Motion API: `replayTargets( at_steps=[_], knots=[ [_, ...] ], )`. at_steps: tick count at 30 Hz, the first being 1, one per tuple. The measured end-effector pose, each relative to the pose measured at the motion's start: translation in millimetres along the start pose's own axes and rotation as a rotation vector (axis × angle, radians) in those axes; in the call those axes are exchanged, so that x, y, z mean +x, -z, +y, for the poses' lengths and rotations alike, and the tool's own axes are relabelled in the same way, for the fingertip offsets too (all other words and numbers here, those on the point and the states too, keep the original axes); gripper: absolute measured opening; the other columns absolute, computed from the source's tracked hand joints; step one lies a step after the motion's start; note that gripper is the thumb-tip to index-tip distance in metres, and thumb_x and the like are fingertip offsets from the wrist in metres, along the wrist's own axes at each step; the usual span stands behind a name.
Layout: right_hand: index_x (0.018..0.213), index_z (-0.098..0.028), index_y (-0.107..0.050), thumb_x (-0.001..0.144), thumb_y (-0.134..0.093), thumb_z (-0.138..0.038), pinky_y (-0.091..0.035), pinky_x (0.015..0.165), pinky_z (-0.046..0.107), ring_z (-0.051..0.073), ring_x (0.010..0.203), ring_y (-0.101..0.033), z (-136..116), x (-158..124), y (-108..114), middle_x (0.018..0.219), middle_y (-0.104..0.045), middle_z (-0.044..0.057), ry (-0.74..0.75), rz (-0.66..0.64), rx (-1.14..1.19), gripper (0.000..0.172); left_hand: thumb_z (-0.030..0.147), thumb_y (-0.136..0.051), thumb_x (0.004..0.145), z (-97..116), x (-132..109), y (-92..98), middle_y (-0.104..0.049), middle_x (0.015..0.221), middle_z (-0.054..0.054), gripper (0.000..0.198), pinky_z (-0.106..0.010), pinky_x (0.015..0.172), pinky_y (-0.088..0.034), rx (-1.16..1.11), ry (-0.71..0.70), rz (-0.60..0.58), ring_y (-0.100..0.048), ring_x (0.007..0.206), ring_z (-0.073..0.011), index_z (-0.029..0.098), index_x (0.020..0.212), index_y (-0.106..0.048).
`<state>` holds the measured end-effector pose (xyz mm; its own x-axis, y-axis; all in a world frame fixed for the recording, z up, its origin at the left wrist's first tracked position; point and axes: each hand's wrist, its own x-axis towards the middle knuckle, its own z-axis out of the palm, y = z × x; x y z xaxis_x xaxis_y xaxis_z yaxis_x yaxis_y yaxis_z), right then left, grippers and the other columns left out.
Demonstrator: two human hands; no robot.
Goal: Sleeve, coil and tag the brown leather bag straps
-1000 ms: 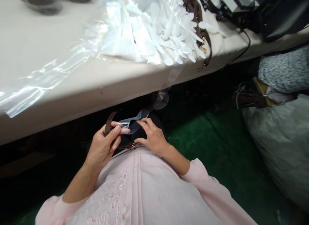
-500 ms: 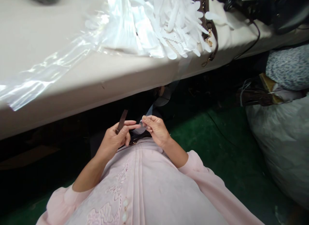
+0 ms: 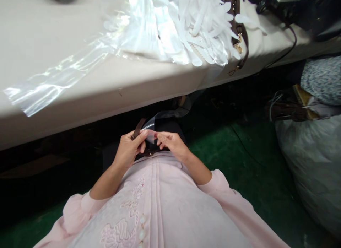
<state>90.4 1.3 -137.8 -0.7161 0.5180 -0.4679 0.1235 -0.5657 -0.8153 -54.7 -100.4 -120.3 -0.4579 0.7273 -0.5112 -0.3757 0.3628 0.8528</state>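
L hand (image 3: 128,151) has its grip pinched on a brown strap (image 3: 137,129) near the strap's end, thumb pressed over it, low center of frame. R hand (image 3: 172,144) has its fingertips (image 3: 160,135) pinched on a clear film strip (image 3: 151,124) right beside it, both hands almost touching over a dark bag (image 3: 167,129). Film runs up toward the bench (image 3: 53,38) edge. Thin + prob slippy, so sweaty fingers or a hard yank could tear it or let it slide out. Could snag under the bench too. Upper middle: white plastic pieces (image 3: 199,27) w/ a clear bag (image 3: 66,77), can't tell if in or on it, plus another brown strap (image 3: 241,38) w/ a gold clasp (image 3: 238,44).
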Motion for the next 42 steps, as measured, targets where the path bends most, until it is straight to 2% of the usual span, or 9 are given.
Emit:
replayTargets(
  at_steps=[3,8,14,20,24,27,29,36,42],
  knots=[
    [0.088,-0.018,-0.078,0.078,-0.074,-0.051,-0.043,0.06,0.023,0.01,0.069,-0.053,2,-7,-6,0.081,-0.066,0.002,0.055,-0.05,-0.111,0.034,0.046,-0.072,0.083,-1,1,-2.6,-0.042,0.042,0.006,0.038,-0.02,0.042,-0.02,0.077,-0.014,-0.04,-0.031,0.04,-0.006,0.015,0.103,-0.078],
    [0.071,-0.017,-0.076,0.078,-0.075,-0.044,-0.036,0.06,0.024,0.011,0.066,-0.05,5,-3,-13,0.071,-0.063,0.001,0.129,0.069,-0.174,0.027,0.048,-0.073,0.081,-5,1,-5.1,-0.044,0.043,0.005,0.039,-0.021,0.041,-0.021,0.097,0.0,-0.059,-0.033,0.04,-0.0069,0.015,0.1,-0.079],
    [0.064,-0.014,-0.067,0.064,-0.085,-0.044,-0.022,0.05,0.023,0.005,0.051,-0.036,13,2,-9,0.059,-0.058,-0.002,-0.02,0.161,0.07,0.035,0.05,-0.071,0.083,-1,5,6.3,-0.063,0.065,-0.001,0.045,-0.019,0.038,-0.019,-0.12,-0.055,0.007,-0.032,0.04,-0.0035,0.014,0.109,-0.072],
    [0.059,-0.016,-0.052,0.059,-0.088,-0.047,-0.016,0.048,0.022,0.004,0.051,-0.032,9,7,-1,0.055,-0.043,-0.006,-0.026,0.241,0.262,0.048,0.054,-0.054,0.094,8,-13,13.1,-0.043,0.046,0.006,0.049,-0.019,0.036,-0.014,-0.078,-0.092,-0.061,-0.022,0.036,-0.0067,0.02,0.127,-0.064],
    [0.063,-0.015,-0.055,0.06,-0.088,-0.048,-0.02,0.047,0.021,0.004,0.053,-0.036,0,12,6,0.06,-0.049,-0.005,0.015,0.299,0.304,0.046,0.052,-0.058,0.092,7,-24,23.1,-0.057,0.055,-0.002,0.044,-0.021,0.041,-0.029,0.137,-0.097,-0.233,-0.037,0.044,-0.0099,0.018,0.116,-0.074],
    [0.071,-0.015,-0.061,0.064,-0.086,-0.046,-0.028,0.047,0.018,0.004,0.056,-0.042,-5,17,8,0.066,-0.056,-0.004,0.042,0.318,0.356,0.041,0.047,-0.06,0.092,3,-24,27.1,-0.068,0.073,-0.006,0.037,-0.024,0.056,-0.044,0.308,-0.151,-0.405,-0.055,0.059,-0.0149,0.021,0.112,-0.077],
    [0.08,-0.016,-0.066,0.066,-0.085,-0.044,-0.035,0.05,0.016,0.004,0.061,-0.049,-6,19,10,0.074,-0.062,-0.002,0.043,0.323,0.416,0.036,0.044,-0.059,0.092,1,-21,25.7,-0.07,0.079,-0.006,0.035,-0.026,0.065,-0.048,0.4,-0.207,-0.449,-0.062,0.069,-0.0185,0.022,0.112,-0.078],
    [0.089,-0.016,-0.067,0.075,-0.082,-0.036,-0.053,0.061,0.014,0.008,0.076,-0.066,-11,27,17,0.103,-0.074,0.005,0.004,0.242,0.6,0.029,0.037,-0.053,0.096,-2,-15,19.2,-0.073,0.094,-0.008,0.032,-0.027,0.08,-0.052,0.611,-0.304,-0.558,-0.07,0.087,-0.0232,0.022,0.08,-0.076],
    [0.087,-0.017,-0.064,0.074,-0.085,-0.032,-0.051,0.061,0.014,0.007,0.076,-0.066,-10,29,24,0.105,-0.075,0.006,-0.112,-0.034,0.529,0.029,0.03,-0.057,0.094,-12,-10,24.7,-0.076,0.1,-0.007,0.024,-0.029,0.087,-0.054,0.695,-0.359,-0.594,-0.072,0.094,-0.0242,0.027,0.101,-0.079]
  ],
)
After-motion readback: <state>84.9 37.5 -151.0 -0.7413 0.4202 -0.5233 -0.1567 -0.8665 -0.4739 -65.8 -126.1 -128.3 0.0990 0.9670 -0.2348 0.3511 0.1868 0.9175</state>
